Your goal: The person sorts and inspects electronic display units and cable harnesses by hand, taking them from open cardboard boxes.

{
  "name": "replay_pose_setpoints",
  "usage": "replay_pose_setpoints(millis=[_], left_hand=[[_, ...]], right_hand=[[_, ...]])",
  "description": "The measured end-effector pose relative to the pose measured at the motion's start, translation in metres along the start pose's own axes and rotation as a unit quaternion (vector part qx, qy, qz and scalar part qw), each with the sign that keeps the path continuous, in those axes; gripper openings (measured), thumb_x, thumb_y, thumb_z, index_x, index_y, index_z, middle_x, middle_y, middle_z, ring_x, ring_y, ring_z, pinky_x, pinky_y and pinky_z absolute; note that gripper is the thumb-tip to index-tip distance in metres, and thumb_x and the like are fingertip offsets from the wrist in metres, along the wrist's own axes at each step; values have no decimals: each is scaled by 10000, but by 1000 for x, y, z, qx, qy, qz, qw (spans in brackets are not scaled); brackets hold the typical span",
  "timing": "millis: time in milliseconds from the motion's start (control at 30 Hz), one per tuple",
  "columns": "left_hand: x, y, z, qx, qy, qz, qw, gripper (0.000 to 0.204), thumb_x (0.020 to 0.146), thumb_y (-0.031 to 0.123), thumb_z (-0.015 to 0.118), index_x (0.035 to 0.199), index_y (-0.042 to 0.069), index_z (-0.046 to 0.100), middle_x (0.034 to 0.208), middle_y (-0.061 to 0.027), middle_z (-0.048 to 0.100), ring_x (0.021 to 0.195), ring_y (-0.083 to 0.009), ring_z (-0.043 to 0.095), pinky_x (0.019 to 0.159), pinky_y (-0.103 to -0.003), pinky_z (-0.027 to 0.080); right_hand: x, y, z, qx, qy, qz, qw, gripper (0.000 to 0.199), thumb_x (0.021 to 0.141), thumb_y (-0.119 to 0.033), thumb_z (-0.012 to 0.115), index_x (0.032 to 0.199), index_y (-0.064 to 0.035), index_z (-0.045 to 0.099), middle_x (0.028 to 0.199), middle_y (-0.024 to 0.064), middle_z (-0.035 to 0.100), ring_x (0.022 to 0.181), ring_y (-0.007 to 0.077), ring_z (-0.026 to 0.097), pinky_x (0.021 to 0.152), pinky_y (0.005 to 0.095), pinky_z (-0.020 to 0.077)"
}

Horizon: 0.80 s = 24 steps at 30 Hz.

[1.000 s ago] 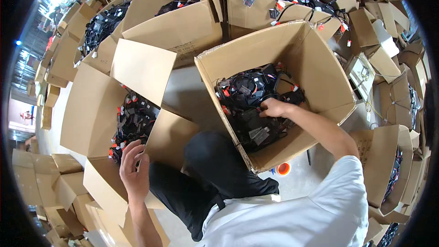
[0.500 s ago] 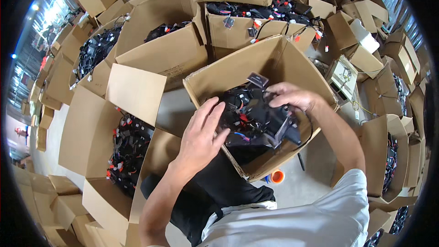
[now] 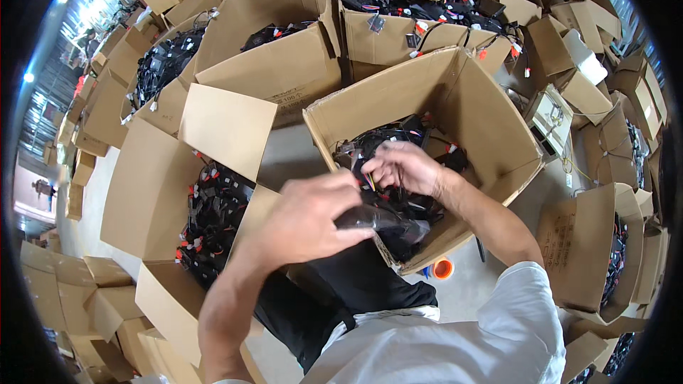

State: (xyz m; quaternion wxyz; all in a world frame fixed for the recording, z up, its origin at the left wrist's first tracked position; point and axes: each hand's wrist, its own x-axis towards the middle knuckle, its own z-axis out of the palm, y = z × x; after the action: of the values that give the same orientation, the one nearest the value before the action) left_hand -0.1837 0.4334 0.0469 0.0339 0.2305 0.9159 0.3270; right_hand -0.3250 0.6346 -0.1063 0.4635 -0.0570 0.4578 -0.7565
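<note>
In front of me stands an open cardboard box [image 3: 501, 163] holding a tangle of black wired parts [image 3: 398, 131] with white and red connectors. My left hand [image 3: 302, 217], blurred, is over the box's near-left edge, its thumb and fingers closed on a dark glossy part [image 3: 377, 219]. My right hand [image 3: 404, 167] is inside the box opening with its fingers curled together. Thin coloured wires [image 3: 369, 180] show at the right fingertips; whether they belong to the part in my left hand is hidden.
To the left is another open box [image 3: 142, 206] with a pile of wired parts [image 3: 213, 213]. More filled boxes [image 3: 270, 75] line the far side and right. An orange roll [image 3: 442, 268] lies on the floor by the near box edge. A metal-cased unit [image 3: 551, 121] stands at right.
My left hand has risen and moved toward me, now closed on a dark part. My right hand has shifted left and curled its fingers. The view has shifted slightly.
</note>
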Motion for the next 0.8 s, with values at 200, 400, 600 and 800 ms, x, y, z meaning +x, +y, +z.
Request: replay_pose_setpoints(millis=[200, 400, 600, 800], left_hand=[[-23, 5, -83, -65, 134, -184, 972, 295, 753, 171, 813, 882, -24, 633, 779, -50, 572, 685, -94, 480, 613, -296, 406], [-51, -17, -81, -319, 327, -200, 867, 323, 816, 144, 788, 1065, -32, 681, 953, -64, 712, 826, -130, 651, 782, -266, 514], [-56, -22, -66, -340, 363, -164, 852, 359, 787, 72, 815, 1101, -38, 683, 983, -85, 729, 842, -140, 670, 796, -278, 536], [-96, -12, -80, -241, 297, -174, 908, 342, 803, 68, 813, 1099, -28, 671, 952, -39, 710, 846, -113, 652, 782, -259, 529]], right_hand=[[2, 21, -143, -201, 186, 74, 959, 177, 917, -143, 585, 808, -17, 645, 721, 74, 651, 486, 134, 538, 439, 279, 430], [-13, 52, -154, -713, 250, -286, 590, 464, 890, -421, 652, 1013, 26, 670, 1006, 197, 678, 946, 382, 614, 891, 405, 498], [11, 36, -20, 62, -215, 184, 957, 494, 1014, -450, 539, 1256, -24, 596, 1155, 63, 674, 992, 150, 667, 884, 312, 563], [-3, 14, 8, -79, -29, -71, 994, 423, 863, -117, 746, 1246, -3, 608, 1082, 105, 706, 958, 197, 697, 888, 342, 572]])
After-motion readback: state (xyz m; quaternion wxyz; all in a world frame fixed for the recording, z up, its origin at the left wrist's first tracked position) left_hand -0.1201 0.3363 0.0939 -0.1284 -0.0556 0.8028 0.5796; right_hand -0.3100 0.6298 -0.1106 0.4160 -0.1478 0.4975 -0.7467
